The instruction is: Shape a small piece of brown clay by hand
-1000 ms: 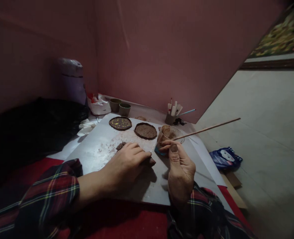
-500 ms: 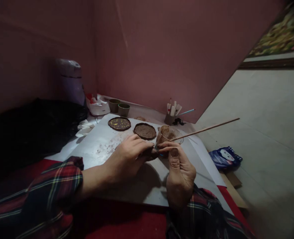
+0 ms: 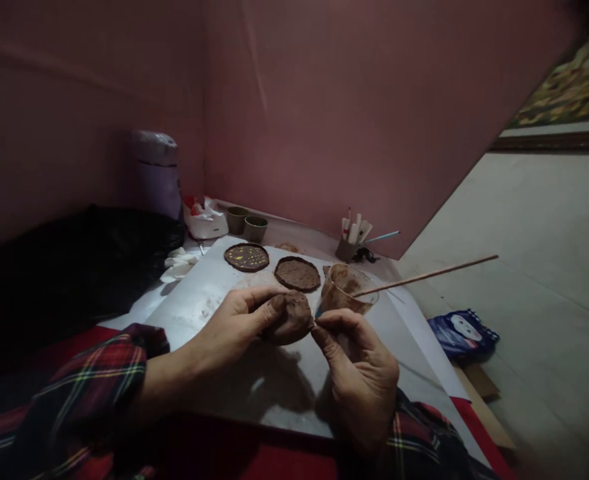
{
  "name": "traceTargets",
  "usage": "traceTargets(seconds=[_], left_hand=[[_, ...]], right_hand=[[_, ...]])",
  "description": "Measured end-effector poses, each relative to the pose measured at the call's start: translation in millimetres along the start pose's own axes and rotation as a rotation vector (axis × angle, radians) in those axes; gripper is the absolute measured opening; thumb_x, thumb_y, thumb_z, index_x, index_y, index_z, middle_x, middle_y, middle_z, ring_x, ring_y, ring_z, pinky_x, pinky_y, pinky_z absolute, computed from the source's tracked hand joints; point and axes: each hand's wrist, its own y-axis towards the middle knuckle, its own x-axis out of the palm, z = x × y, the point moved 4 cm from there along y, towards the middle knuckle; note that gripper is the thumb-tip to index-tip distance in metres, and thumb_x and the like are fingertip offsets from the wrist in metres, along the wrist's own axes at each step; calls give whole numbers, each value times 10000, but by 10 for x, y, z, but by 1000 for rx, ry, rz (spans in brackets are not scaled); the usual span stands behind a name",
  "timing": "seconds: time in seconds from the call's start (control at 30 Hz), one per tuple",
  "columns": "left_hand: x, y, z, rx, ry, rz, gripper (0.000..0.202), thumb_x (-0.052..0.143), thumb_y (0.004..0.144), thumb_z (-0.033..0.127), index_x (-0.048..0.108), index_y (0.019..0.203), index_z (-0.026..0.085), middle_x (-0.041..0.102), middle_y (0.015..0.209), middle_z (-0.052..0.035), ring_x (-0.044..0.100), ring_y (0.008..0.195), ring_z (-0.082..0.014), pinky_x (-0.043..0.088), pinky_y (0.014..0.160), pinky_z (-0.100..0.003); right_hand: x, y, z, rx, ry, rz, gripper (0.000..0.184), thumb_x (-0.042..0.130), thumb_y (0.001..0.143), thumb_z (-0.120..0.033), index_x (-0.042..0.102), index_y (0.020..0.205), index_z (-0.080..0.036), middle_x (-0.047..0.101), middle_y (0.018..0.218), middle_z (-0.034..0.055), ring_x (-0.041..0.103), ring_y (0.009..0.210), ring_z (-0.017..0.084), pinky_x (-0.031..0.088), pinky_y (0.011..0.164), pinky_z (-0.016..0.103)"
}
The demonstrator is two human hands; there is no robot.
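Note:
My left hand [image 3: 239, 320] holds a brown lump of clay [image 3: 292, 317] lifted above the white board [image 3: 209, 300]. My right hand [image 3: 359, 367] pinches the edge of that same lump with thumb and forefinger. Just behind my hands stands a clear cup [image 3: 344, 290] smeared with brown slip, with a long thin wooden stick [image 3: 424, 275] leaning out of it to the right. Two flat round clay discs lie farther back on the board: one with yellow dots [image 3: 247, 257] and one plain and textured [image 3: 297, 273].
Two small green cups [image 3: 247, 223] and a white bag [image 3: 203, 219] sit near the pink wall. A holder with tools [image 3: 352, 240] stands at the back right. A blue packet [image 3: 462, 331] lies on the floor at the right. A dark cloth [image 3: 74, 267] covers the left.
My left hand has lifted the clay lump off the board, where it had been pressing it. My right hand has moved from the cup to pinch the lump.

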Motion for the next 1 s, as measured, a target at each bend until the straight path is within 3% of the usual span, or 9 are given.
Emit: traceTargets(seconds=[0.07, 0.2, 0.43, 0.57, 0.7, 0.77, 0.9, 1.0], left_hand=[[13, -8, -21, -13, -115, -45, 357, 435, 918, 379, 467, 643, 153, 385, 617, 20, 376, 572, -113, 346, 570, -267], [-13, -25, -69, -65, -200, -33, 369, 437, 914, 395, 440, 625, 165, 380, 610, 21, 370, 569, -117, 366, 573, -271], [1, -121, -248, -328, -222, -55, 382, 516, 862, 482, 521, 698, 138, 439, 633, 20, 453, 539, -101, 490, 552, -269], [9, -162, -299, -360, -218, -104, 348, 558, 844, 470, 576, 794, 126, 537, 667, 3, 569, 548, -121, 481, 558, -252], [-26, -168, -279, -316, -124, -107, 343, 538, 862, 453, 624, 823, 123, 600, 733, -22, 567, 603, -121, 473, 584, -241], [-61, -162, -253, -262, -23, -69, 328, 545, 865, 428, 665, 865, 123, 632, 817, -45, 579, 705, -144, 470, 623, -240], [-91, -164, -220, -199, 33, -25, 315, 556, 871, 394, 681, 1036, 157, 665, 971, -63, 599, 867, -182, 468, 698, -246], [-81, -169, -191, -170, 72, -39, 305, 550, 878, 384, 685, 1050, 171, 676, 994, -58, 604, 902, -193, 470, 736, -257]], right_hand=[[14, -4, -2, -15, 14, -14, 76, 692, 785, -192, 625, 803, -223, 623, 745, -31, 576, 687, 122, 468, 632, 231], [17, -22, 29, -18, 54, -19, 123, 688, 785, -149, 631, 832, -246, 622, 769, -41, 576, 700, 111, 472, 645, 219], [31, -30, -28, -89, 119, -99, 144, 678, 780, -96, 637, 817, -229, 597, 768, -16, 578, 731, 137, 459, 647, 256], [64, -16, -73, -117, 69, -168, 155, 665, 774, -82, 641, 827, -225, 598, 757, -11, 576, 696, 140, 461, 611, 257], [108, 6, -83, -130, -19, -229, 136, 674, 757, -87, 629, 766, -215, 582, 768, -12, 568, 706, 132, 460, 621, 246], [114, 20, -53, -68, -20, -212, 145, 691, 736, -98, 623, 776, -219, 574, 835, -7, 576, 774, 141, 466, 666, 251], [148, 14, 50, 217, 108, -242, 236, 703, 734, -175, 607, 940, -239, 625, 885, -5, 608, 774, 149, 491, 651, 255], [176, -11, 56, 320, 179, -314, 129, 691, 760, -227, 631, 873, -215, 662, 798, -6, 616, 722, 144, 494, 643, 251]])
